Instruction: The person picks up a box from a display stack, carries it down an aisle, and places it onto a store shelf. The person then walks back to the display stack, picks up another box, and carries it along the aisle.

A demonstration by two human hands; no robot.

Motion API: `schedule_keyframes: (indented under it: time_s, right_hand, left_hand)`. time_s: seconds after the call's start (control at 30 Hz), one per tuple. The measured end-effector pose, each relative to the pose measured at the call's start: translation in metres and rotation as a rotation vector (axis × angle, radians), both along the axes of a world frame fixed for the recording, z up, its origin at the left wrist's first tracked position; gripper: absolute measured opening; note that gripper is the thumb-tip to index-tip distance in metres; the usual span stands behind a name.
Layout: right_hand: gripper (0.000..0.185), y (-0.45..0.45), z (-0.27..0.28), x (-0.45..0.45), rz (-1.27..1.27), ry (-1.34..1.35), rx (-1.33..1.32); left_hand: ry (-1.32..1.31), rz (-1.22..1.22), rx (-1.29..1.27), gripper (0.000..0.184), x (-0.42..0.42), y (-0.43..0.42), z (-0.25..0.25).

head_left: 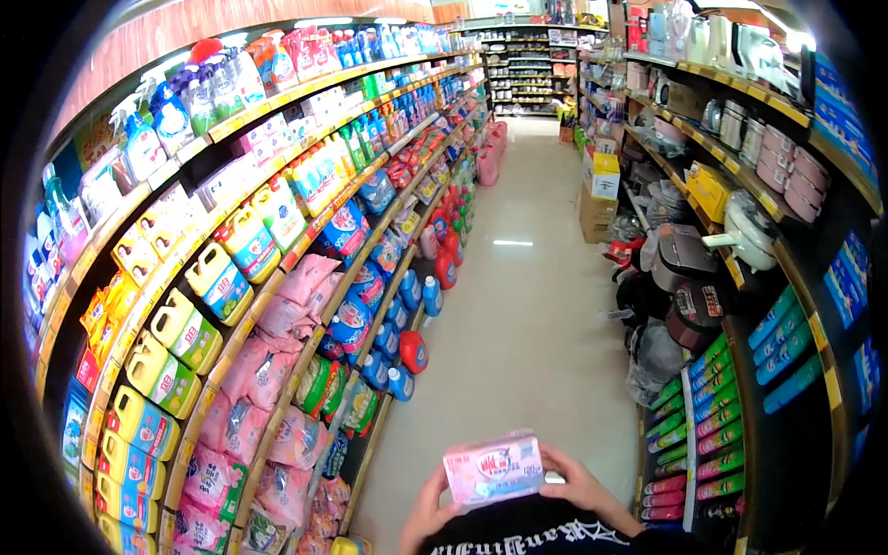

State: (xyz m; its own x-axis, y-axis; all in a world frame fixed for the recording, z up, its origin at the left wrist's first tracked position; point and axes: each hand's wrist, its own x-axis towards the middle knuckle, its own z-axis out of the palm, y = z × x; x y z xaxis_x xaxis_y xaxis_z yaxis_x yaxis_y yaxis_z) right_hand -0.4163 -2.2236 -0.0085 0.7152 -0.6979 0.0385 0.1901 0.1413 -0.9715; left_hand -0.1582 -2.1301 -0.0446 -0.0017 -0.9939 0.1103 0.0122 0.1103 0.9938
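A small pink-and-white printed pack point(496, 470), perhaps soap or tissues, is held up in front of my body at the bottom of the view. My left hand point(431, 504) grips its left end, thumb against the lower left corner. At the opposite end my right hand point(578, 483) has its fingers closed round the edge. The printed face tilts up toward me, and a pale square code shows in its upper right corner. Behind the pack lies the black shirt with white lettering point(546, 535).
On the left, shelves hold yellow detergent jugs point(227, 282), pink bags point(250, 375) and several blue bottles point(402, 384). Rice cookers point(684, 264) and a white pan point(743, 231) fill the right shelves. Cardboard boxes point(599, 208) stand along the tiled aisle point(509, 305).
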Motion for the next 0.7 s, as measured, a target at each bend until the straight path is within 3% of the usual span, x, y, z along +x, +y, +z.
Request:
schedule_keyframes:
  time_s: [0.2, 0.37, 0.5, 0.57, 0.7]
  right_hand:
    - [0.079, -0.103, 0.027, -0.030, 0.036, 0.006, -0.117]
    - [0.080, -0.160, -0.002, -0.074, -0.015, 0.052, -0.034]
    - [0.077, -0.184, -0.012, -0.083, -0.127, 0.036, 0.176]
    - [0.088, -0.203, -0.034, -0.083, -0.140, 0.033, 0.182]
    - [0.086, -0.237, -0.053, -0.070, -0.232, 0.009, 0.194]
  left_hand:
    - [0.052, -0.014, -0.047, 0.095, -0.028, -0.108, 0.011]
    - [0.025, -0.181, -0.029, 0.089, -0.058, -0.180, 0.017]
    - [0.069, -0.247, 0.158, 0.094, -0.065, -0.220, 0.019]
    - [0.046, -0.270, 0.190, 0.093, -0.057, -0.241, 0.005]
    - [0.041, -0.334, 0.213, 0.092, -0.040, -0.292, -0.012]
